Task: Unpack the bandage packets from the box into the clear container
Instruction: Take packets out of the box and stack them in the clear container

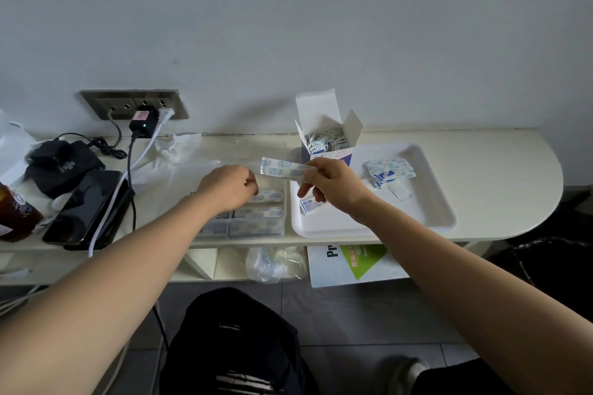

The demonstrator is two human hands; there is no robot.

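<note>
1. Strip of bandage packets: it is pinched between the thumb and fingertips of the right hand and held level in the air between the box and the clear container. That is probably so it can go down flat and lengthwise into a compartment.
2. The left hand is over the back compartments of the clear container with its fingers curled downward. Whether they grip a packet or only press on one I cannot tell. It may be seating what lies there or steadying the container.
3. The box stands upright at the back left corner of the white tray with its flaps open. More packets stand on end inside, within easy reach of the right hand.
4. Loose packets lie on the tray to the right of the box. A small folded packet lies near the tray's left edge.
5. The container's front compartments hold strips lying flat. With the box well filled, I judge the task about midway.
</note>
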